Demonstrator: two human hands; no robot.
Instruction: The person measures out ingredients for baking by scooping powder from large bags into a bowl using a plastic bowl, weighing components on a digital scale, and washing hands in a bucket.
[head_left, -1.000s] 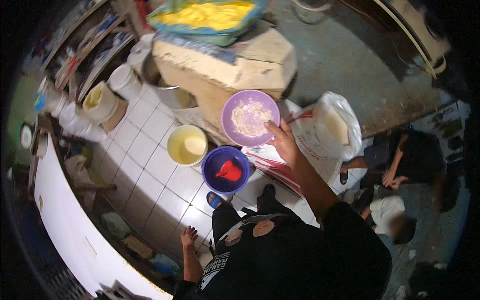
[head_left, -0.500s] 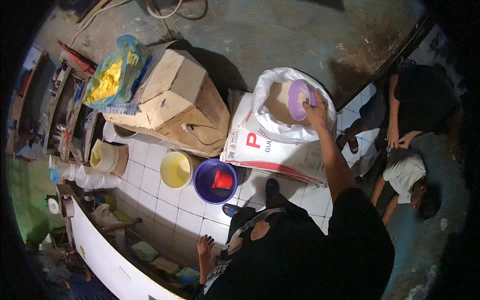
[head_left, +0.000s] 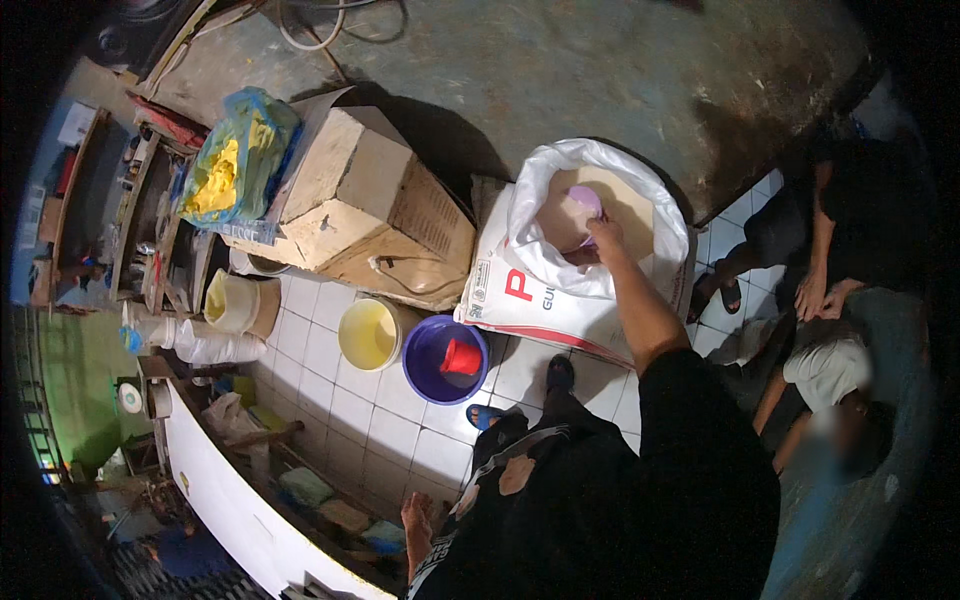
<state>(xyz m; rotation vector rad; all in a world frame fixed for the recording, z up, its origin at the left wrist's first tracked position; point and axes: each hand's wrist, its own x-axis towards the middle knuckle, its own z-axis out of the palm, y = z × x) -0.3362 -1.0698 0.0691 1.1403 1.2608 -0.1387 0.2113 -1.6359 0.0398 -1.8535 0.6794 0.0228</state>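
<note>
My right hand [head_left: 604, 238] reaches into an open white sack [head_left: 535, 172], closed on a purple plastic scoop [head_left: 583, 199]. The scoop sits partly down in the pale tan, grainy contents [head_left: 628, 200], which hide some of it. The sack's rim is rolled outward, and it stands on a printed white sack [head_left: 490, 290] lying flat. My left hand [head_left: 416, 514] hangs low beside my body, its fingers loosely apart and nothing visible in it. Nearest the left hand are my dark clothes and the tiled floor.
A purple tub [head_left: 412, 377] with a red dipper [head_left: 461, 357] stands beside a pale yellow bucket [head_left: 372, 334]. Behind them, a worn cream-coloured casing [head_left: 345, 215] bears a bag of yellow stuff [head_left: 222, 180]. Two people are at the right. A long white panel [head_left: 235, 500] runs along the left.
My right hand has lowered the purple scoop from above the sack's mouth into the grains. My left hand has dropped slightly lower in view. The view has shifted a little.
</note>
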